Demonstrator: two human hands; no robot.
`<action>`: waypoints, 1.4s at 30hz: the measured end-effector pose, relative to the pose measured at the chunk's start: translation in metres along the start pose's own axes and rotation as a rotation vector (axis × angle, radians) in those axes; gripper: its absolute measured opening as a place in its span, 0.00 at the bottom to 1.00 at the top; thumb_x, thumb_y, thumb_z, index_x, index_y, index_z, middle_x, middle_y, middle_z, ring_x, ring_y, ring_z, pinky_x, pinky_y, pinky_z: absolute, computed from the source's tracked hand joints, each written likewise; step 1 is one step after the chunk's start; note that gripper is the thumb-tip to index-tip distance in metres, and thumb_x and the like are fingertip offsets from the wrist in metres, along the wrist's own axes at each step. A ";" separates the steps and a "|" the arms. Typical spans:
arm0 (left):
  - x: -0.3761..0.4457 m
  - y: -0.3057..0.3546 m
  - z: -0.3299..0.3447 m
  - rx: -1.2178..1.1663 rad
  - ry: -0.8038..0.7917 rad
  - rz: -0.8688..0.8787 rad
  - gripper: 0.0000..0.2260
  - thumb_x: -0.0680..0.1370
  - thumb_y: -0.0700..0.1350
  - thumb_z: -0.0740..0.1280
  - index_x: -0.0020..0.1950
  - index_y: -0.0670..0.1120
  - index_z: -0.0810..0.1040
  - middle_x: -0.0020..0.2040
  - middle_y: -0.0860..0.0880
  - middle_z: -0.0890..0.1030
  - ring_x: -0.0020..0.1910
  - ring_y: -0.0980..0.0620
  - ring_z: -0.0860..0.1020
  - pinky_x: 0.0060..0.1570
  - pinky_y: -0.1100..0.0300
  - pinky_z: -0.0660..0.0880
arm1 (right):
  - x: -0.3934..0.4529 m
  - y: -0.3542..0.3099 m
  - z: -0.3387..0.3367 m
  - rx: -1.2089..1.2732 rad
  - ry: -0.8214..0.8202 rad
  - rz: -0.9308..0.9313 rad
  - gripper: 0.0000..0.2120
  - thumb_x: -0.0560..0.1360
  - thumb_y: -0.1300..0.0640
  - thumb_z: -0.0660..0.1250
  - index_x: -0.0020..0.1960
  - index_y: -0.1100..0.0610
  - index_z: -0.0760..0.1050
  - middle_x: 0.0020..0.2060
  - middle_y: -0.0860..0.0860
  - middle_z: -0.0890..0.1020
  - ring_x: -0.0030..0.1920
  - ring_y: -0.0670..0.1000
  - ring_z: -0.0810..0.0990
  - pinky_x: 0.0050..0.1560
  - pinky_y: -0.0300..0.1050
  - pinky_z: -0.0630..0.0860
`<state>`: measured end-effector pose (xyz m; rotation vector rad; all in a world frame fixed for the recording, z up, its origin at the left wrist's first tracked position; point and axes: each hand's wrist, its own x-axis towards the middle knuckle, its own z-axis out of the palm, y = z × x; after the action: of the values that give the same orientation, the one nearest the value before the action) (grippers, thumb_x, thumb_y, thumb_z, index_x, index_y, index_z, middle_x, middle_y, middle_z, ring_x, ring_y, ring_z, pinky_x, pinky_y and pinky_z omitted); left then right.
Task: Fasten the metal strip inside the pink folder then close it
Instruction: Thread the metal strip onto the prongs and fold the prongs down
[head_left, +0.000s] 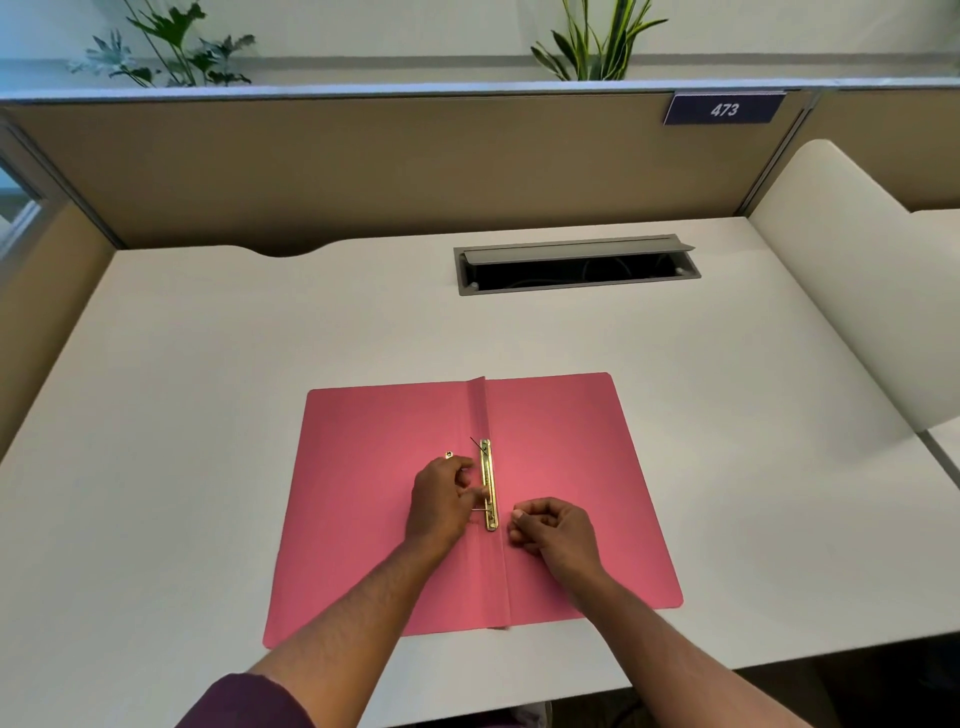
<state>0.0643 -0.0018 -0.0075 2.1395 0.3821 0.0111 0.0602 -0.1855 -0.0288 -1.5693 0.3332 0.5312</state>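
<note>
The pink folder lies open and flat on the white desk, its spine fold running away from me. A gold metal strip lies along the spine, with thin prongs sticking up at its far and near ends. My left hand rests just left of the strip, fingertips touching its middle and near prong. To the right of the strip's near end, my right hand is loosely curled on the folder and holds nothing that I can see. A small gold slider piece lies loose on the left flap.
The white desk has an open grey cable tray at the back. Tan partition walls stand behind and on the left. A white rounded divider rises on the right. The desk's front edge is close to my arms.
</note>
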 end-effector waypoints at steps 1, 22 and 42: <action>-0.001 -0.002 -0.001 0.026 0.012 0.034 0.18 0.68 0.36 0.78 0.56 0.44 0.82 0.44 0.50 0.79 0.38 0.57 0.79 0.43 0.60 0.80 | 0.000 0.000 0.000 -0.009 0.003 -0.004 0.02 0.76 0.64 0.74 0.48 0.60 0.84 0.37 0.58 0.88 0.38 0.54 0.87 0.38 0.41 0.82; -0.003 -0.017 -0.003 0.426 -0.272 0.376 0.14 0.77 0.45 0.68 0.63 0.51 0.80 0.72 0.54 0.68 0.65 0.48 0.65 0.69 0.58 0.63 | -0.004 0.002 0.017 -0.814 0.091 -0.516 0.06 0.75 0.51 0.74 0.52 0.48 0.85 0.44 0.43 0.82 0.40 0.43 0.80 0.41 0.46 0.79; -0.002 -0.015 0.001 0.470 -0.235 0.372 0.12 0.76 0.46 0.69 0.60 0.50 0.82 0.70 0.52 0.70 0.65 0.49 0.66 0.71 0.52 0.63 | -0.009 0.006 0.009 -0.847 0.103 -0.533 0.12 0.74 0.45 0.73 0.56 0.46 0.79 0.40 0.40 0.82 0.37 0.42 0.79 0.38 0.40 0.78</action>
<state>0.0587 0.0049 -0.0200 2.6116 -0.1741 -0.1276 0.0480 -0.1776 -0.0296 -2.3992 -0.2870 0.1601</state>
